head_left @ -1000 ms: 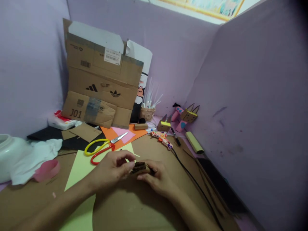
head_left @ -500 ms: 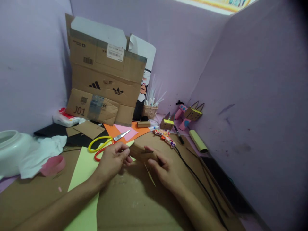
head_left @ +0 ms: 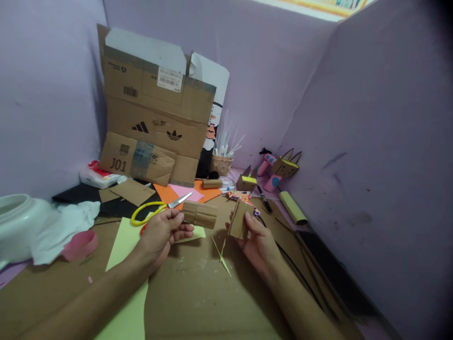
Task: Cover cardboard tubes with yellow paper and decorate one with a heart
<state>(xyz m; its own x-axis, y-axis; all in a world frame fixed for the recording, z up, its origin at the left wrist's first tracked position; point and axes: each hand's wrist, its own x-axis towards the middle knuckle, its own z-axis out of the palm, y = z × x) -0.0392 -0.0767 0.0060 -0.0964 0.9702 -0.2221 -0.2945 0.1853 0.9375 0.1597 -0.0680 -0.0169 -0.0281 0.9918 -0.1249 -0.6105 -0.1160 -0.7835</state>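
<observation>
Cardboard pieces, two: close together half a second ago, now held apart above the mat [head_left: 191, 302]. Left piece [head_left: 200, 215]: end pinched between thumb and fingers of the left hand [head_left: 159, 238]. Right piece [head_left: 239, 222]: gripped by the right hand [head_left: 260, 241], thumb on its face. Judged unjoined, two separate parts in work. Yellow scraps [head_left: 222, 259]: loose, on the mat.

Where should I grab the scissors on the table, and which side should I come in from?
Probably the yellow loop of the scissors, coming in from your left: that loop is mostly uncovered, and the blades point the other way, rightward and away from you. The red loop looks harder, as your left hand hides most of it.
</observation>
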